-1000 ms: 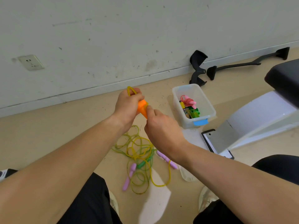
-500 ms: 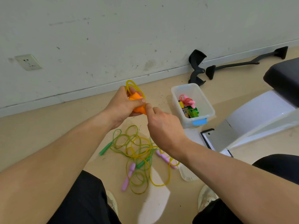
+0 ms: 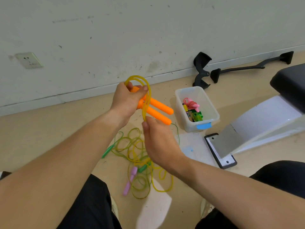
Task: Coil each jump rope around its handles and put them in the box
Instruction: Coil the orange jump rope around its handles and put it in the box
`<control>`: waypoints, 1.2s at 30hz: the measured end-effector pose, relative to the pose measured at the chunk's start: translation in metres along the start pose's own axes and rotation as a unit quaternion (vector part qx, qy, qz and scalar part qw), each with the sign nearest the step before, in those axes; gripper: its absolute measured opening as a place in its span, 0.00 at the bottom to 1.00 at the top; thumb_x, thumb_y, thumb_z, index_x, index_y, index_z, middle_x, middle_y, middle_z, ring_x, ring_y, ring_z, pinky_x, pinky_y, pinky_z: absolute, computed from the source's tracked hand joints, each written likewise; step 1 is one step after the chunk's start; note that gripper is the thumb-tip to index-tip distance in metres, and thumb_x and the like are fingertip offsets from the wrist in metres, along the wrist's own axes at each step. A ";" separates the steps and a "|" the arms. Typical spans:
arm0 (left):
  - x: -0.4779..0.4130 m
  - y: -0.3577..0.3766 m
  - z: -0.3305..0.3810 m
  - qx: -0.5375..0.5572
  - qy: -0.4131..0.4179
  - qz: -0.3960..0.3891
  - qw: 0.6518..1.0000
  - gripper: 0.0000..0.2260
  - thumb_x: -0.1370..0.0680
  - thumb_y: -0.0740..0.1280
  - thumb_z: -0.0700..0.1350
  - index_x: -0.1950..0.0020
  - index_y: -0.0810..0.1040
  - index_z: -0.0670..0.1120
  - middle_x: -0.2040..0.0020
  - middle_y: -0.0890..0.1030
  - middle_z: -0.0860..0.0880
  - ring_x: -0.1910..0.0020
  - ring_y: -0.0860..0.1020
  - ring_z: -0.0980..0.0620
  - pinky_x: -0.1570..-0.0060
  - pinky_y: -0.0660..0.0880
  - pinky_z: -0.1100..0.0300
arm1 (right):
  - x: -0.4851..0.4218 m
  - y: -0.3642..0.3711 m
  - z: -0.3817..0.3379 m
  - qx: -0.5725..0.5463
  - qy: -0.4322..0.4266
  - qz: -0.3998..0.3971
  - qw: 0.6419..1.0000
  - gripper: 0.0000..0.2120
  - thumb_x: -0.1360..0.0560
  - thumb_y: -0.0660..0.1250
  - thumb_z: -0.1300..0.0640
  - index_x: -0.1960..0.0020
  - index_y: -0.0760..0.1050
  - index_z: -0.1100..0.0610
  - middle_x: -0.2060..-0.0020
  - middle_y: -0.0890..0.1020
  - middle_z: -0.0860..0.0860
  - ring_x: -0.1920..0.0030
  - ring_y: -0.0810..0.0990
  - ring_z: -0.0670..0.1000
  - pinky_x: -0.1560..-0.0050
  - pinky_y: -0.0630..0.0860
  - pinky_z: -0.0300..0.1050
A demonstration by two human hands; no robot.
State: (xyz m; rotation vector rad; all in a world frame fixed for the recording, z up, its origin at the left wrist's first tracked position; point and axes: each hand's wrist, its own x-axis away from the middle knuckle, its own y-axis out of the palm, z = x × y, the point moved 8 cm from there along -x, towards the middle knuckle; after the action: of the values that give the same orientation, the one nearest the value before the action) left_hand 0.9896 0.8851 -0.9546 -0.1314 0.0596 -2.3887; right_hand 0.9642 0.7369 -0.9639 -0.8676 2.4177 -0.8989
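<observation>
Left hand (image 3: 127, 101) grips two orange handles (image 3: 159, 107) side by side just left of the one box (image 3: 200, 94), their free ends pointing down-right toward it. Right hand (image 3: 158, 141) pinches the yellow rope (image 3: 146, 96) looped across them.

Gym-like room: padded bench (image 3: 289, 80), black exercise bar (image 3: 239, 69) by scuffed wall (image 3: 148, 30), jump ropes (image 3: 137, 146)

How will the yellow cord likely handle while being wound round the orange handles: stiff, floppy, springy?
Probably bendy yet springy: the yellow cord stands in arched loops above the left hand instead of drooping. It would likely spring loose if released, since the right hand pinches it taut beside the orange handles. Seems light, being thin.
</observation>
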 end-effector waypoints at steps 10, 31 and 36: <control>0.008 0.002 0.006 -0.060 -0.017 -0.005 0.998 0.22 0.36 0.78 0.54 0.59 0.65 0.50 0.60 0.77 0.47 0.63 0.80 0.49 0.56 0.81 0.48 | -0.010 -0.004 0.021 -0.062 0.085 0.003 0.994 0.16 0.16 0.55 0.54 0.57 0.74 0.60 0.72 0.73 0.50 0.70 0.72 0.51 0.66 0.63 0.51; 0.011 -0.004 0.000 0.145 -0.077 0.008 0.986 0.23 0.31 0.77 0.35 0.57 0.63 0.51 0.55 0.80 0.45 0.61 0.81 0.45 0.62 0.76 0.54 | 0.001 0.018 0.032 -0.166 0.033 -0.103 0.980 0.15 0.16 0.54 0.45 0.49 0.78 0.48 0.69 0.76 0.44 0.64 0.77 0.48 0.56 0.77 0.53; 0.024 0.015 0.010 0.093 -0.084 -0.175 0.977 0.20 0.28 0.72 0.30 0.60 0.64 0.50 0.59 0.81 0.49 0.56 0.82 0.42 0.70 0.76 0.58 | -0.021 -0.015 0.072 -0.100 0.092 -0.155 0.979 0.28 0.36 0.67 0.29 0.66 0.79 0.56 0.71 0.78 0.50 0.68 0.74 0.52 0.62 0.74 0.49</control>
State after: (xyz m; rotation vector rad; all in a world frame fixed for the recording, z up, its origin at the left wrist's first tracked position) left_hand 0.9828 0.8579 -0.9438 -0.2741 -0.2901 -2.7064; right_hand 1.0261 0.7114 -1.0009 -1.3180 2.6097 -0.8878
